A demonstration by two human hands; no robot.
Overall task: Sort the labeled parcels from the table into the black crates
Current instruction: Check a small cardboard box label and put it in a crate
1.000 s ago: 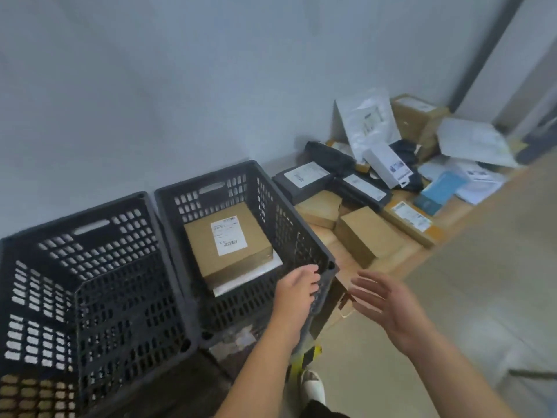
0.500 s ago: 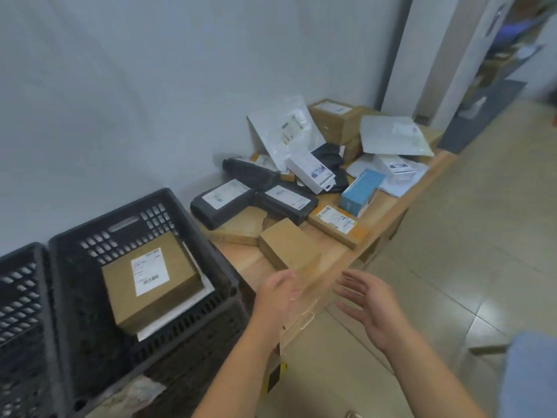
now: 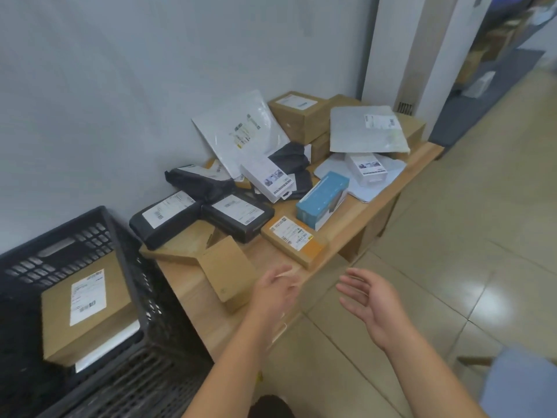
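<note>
Both bare forearms reach forward side by side, well apart. The left hand (image 3: 275,292) is blurred, its fingers loosely extended (how they lie is hard to tell). The right hand (image 3: 369,303) turns palm inward, fingers relaxed and slightly spread, holding nothing.

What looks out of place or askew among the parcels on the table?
The plain brown box nearest the left hand shows no label on its visible faces. The white mailer leans on the wall instead of lying flat. Nothing looks damaged.

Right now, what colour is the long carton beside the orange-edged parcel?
The carton is teal blue with a white lower side; head view.
</note>
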